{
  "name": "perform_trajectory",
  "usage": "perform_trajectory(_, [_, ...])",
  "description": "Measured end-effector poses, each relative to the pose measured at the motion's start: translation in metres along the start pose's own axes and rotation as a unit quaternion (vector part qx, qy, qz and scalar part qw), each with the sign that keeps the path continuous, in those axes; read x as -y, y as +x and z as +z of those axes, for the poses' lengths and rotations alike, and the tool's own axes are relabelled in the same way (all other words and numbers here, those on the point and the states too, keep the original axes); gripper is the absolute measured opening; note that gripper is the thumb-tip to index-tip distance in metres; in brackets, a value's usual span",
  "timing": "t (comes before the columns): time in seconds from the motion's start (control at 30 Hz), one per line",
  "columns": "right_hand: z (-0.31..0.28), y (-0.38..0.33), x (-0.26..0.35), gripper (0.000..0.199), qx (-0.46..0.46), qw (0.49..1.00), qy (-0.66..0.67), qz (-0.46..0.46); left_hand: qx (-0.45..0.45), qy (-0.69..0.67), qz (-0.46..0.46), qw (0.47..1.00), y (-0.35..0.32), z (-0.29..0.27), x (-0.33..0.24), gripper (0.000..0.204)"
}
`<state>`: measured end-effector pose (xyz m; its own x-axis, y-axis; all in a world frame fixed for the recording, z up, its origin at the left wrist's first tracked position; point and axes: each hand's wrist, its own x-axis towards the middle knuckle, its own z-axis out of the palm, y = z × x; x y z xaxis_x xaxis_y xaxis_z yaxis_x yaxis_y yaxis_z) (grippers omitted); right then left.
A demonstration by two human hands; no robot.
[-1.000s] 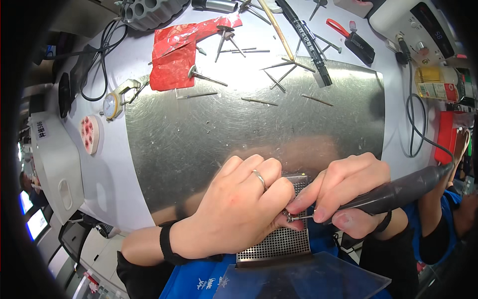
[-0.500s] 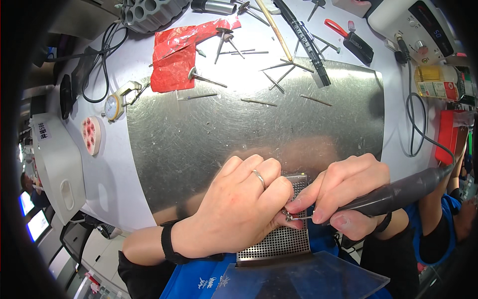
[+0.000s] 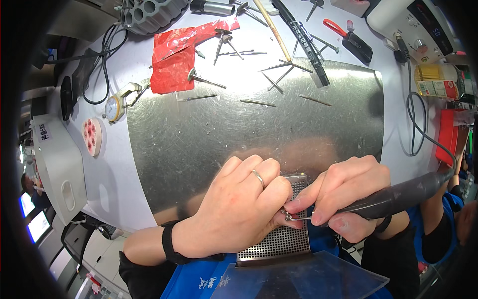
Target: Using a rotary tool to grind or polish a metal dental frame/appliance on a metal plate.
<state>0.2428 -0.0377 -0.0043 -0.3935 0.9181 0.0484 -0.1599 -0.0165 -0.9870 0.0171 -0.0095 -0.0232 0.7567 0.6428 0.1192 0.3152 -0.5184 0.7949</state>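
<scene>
Between the thumb and fingers of my left hand (image 3: pixel 231 207), which wears a ring and a black wristband, a small silvery metal piece (image 3: pixel 286 215) is pinched; most of it is hidden. My right hand (image 3: pixel 343 192) grips a dark rotary handpiece (image 3: pixel 393 200) like a pen. Its thin bur (image 3: pixel 301 218) reaches left to the metal piece and seems to touch it. The fingertips of both hands are close together. Beneath them lies a perforated metal plate (image 3: pixel 271 245), with a clear plastic sheet (image 3: pixel 303 279) at its near edge.
A steel sheet (image 3: pixel 199 134) covers the middle of the table. Loose burs (image 3: pixel 258 102), a red wrapper (image 3: pixel 172 70) and a black marker (image 3: pixel 303 42) lie at the back. A dial gauge (image 3: pixel 114 107) is at left. The handpiece's cord runs to a control box (image 3: pixel 403 30).
Both hands and the handpiece stay almost where they were. The metal piece looks very slightly shifted or turned in my left fingers; the whole view has moved a little.
</scene>
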Motion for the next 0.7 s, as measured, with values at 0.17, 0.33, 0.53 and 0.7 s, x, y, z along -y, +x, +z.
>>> perform_trajectory(0.17, [0.0002, 0.0006, -0.0001, 0.013, 0.000, 1.000, 0.013, -0.011, 0.015, 0.045, 0.009, 0.999, 0.0017, -0.0038, -0.0007, 0.043])
perform_trajectory(0.33, [-0.0001, 0.0005, 0.0009, 0.014, 0.002, 1.000, 0.002, -0.011, 0.019, 0.046, 0.009, 0.999, 0.0020, -0.0040, -0.0002, 0.043])
perform_trajectory(0.53, [0.0005, -0.0005, -0.0009, 0.016, -0.002, 1.000, -0.001, -0.021, 0.014, 0.046, 0.012, 0.999, 0.0015, -0.0036, 0.0004, 0.043])
perform_trajectory(0.7, [0.0008, -0.0007, -0.0014, 0.017, -0.003, 1.000, 0.001, -0.022, 0.021, 0.044, 0.007, 0.999, 0.0020, -0.0050, -0.0006, 0.043])
